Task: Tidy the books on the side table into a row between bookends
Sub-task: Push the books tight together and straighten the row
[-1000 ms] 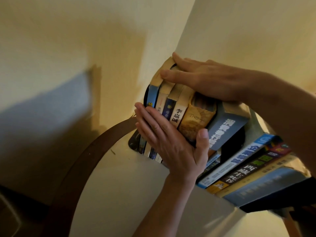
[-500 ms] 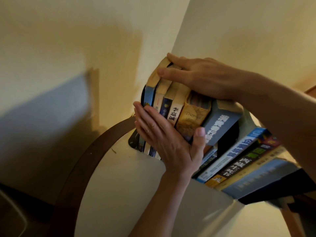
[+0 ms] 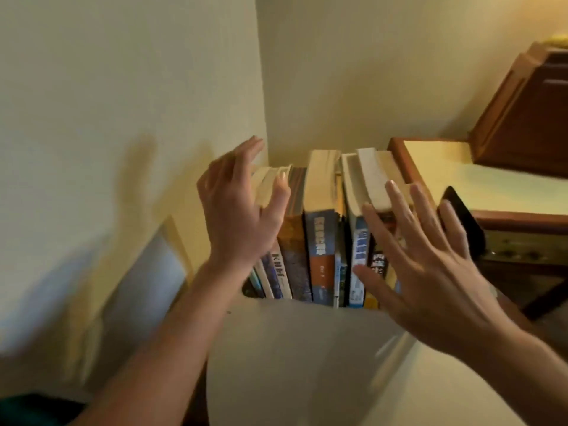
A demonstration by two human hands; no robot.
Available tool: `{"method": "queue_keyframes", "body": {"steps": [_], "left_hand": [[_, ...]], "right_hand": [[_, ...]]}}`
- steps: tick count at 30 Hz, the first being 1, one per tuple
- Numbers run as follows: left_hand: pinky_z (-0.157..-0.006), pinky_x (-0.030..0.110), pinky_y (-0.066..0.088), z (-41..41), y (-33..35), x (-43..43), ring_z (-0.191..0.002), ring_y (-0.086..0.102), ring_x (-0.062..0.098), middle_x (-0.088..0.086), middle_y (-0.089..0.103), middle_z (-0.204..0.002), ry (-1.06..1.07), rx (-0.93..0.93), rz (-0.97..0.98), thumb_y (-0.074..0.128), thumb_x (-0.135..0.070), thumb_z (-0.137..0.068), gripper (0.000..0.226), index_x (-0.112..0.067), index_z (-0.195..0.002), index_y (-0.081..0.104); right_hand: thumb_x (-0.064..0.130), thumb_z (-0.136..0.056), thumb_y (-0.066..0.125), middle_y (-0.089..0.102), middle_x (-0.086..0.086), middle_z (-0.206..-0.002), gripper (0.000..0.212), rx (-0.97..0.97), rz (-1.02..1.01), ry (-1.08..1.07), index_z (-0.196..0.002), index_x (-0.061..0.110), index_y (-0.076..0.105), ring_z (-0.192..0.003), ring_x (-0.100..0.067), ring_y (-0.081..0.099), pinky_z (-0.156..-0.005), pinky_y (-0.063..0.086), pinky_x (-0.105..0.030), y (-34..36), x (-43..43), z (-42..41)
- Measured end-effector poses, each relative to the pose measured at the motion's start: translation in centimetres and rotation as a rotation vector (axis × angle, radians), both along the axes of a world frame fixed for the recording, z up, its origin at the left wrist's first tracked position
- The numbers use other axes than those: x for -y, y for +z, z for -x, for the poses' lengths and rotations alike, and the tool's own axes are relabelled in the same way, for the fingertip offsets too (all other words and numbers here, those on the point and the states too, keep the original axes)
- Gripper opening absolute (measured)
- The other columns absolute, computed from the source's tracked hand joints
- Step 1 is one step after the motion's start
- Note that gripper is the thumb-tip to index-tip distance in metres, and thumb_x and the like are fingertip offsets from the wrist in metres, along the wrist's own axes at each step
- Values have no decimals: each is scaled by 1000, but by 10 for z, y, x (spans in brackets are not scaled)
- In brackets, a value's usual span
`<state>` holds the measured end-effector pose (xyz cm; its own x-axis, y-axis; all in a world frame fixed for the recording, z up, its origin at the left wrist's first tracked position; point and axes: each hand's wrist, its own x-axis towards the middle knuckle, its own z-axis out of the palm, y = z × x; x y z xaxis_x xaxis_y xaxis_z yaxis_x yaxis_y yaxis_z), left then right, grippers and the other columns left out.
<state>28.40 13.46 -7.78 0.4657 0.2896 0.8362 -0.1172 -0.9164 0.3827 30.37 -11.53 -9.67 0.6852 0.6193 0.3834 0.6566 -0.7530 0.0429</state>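
Several books (image 3: 319, 238) stand upright in a row at the back of the white side table (image 3: 295, 364), spines toward me. A black bookend (image 3: 462, 224) stands at the right end of the row. A dark base (image 3: 247, 292) shows at the row's left foot. My left hand (image 3: 236, 210) hovers with spread fingers in front of the leftmost books, holding nothing. With fingers straight and spread, my right hand (image 3: 430, 265) is in front of the rightmost books, and whether it touches them I cannot tell.
The books sit in a wall corner (image 3: 261, 87). A brown-edged surface (image 3: 479, 179) and a wooden cabinet (image 3: 528, 115) lie to the right. A pale framed panel (image 3: 147, 278) leans low on the left wall.
Both hands have come off the books, which they pressed and gripped before. The books now stand upright in one row. The view has swung level, and the right bookend shows.
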Motion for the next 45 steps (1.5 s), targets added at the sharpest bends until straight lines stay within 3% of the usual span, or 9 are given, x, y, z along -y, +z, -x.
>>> {"method": "queue_keyframes", "body": {"steps": [2,6,10,13,18,23,28,39,45], "left_hand": [[-102,43,45,-23,30,4,-115,62,20,1,69,-126,-111,-214,-68,51,-44,-95,46,-15,-128,63],[-104,37,44,-72,60,31,-128,56,17,-4,62,-137,-377,-660,-141,53,-50,-100,40,-26,-131,62],[-116,45,32,-120,66,57,-143,40,18,-5,43,-157,-454,-920,-350,43,-65,-98,58,-33,-146,49],[-122,51,22,-146,56,65,-152,25,19,-7,26,-166,-473,-1066,-325,34,-76,-93,72,-40,-156,31],[-121,49,25,-161,40,62,-150,28,15,-13,28,-164,-526,-1041,-258,28,-76,-89,72,-49,-155,25],[-118,50,28,-158,42,60,-144,34,17,-10,35,-157,-532,-1053,-228,29,-71,-96,62,-51,-154,25],[-116,47,32,-156,42,63,-139,36,16,-12,36,-144,-565,-1081,-199,31,-67,-100,60,-48,-157,23],[-89,20,40,-162,41,65,-115,47,2,-11,39,-131,-599,-1053,-187,32,-59,-104,58,-40,-158,25],[-106,31,35,-155,46,59,-133,41,10,-10,41,-143,-574,-1052,-202,38,-71,-94,71,-37,-156,33]], "right_hand": [[64,-99,32,-9,-14,-169,80,8,-92,-34,-162,21,10,-155,-34,-10,-121,13,-65,-21,6,8],[53,-96,45,-6,-19,-168,82,19,-400,-100,-161,13,16,-155,-39,-4,-119,18,-67,-65,2,20],[46,-93,52,1,-28,-165,83,62,-642,-154,-157,8,15,-153,-46,2,-118,17,-69,-109,-21,20],[47,-95,50,0,-26,-166,85,99,-731,-216,-160,12,8,-153,-47,3,-118,12,-71,-131,-46,13],[45,-100,39,-6,-15,-168,78,155,-912,-371,-162,19,-2,-154,-40,-3,-116,3,-74,-156,-76,-15],[38,-103,32,3,-24,-164,71,150,-1240,-499,-161,17,-2,-153,-45,0,-119,-1,-69,-156,-120,-21],[39,-103,26,5,-29,-163,68,176,-1373,-596,-161,21,-5,-153,-47,1,-119,0,-70,-156,-143,-27],[39,-102,22,11,-34,-161,67,225,-1411,-663,-160,17,-2,-152,-49,5,-117,6,-73,-156,-151,-35],[34,-100,34,-3,-24,-164,75,189,-1369,-563,-158,8,-5,-153,-45,-5,-120,-3,-67,-148,-120,-16]]}}
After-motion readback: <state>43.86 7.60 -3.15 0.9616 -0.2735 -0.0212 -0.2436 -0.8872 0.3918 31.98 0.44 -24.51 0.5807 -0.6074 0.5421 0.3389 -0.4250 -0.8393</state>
